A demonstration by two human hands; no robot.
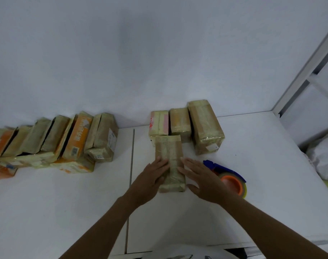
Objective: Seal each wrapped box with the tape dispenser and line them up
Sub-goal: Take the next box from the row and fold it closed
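My left hand (152, 177) and right hand (203, 181) flank the wrapped box (170, 156) on the surface (81, 206). Fingers lie straight and flat against its sides, gripping nothing, presumably to square it with the row of boxes (180, 122) just behind. The tape dispenser (233, 181) lies parked beside my right hand.

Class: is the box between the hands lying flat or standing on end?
Lying flat. The box shows its long taped face upward; left hand and right hand rest against it.

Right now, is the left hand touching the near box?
Touching: the head view shows the left hand laid with flat fingers on the near box, no gap between them.
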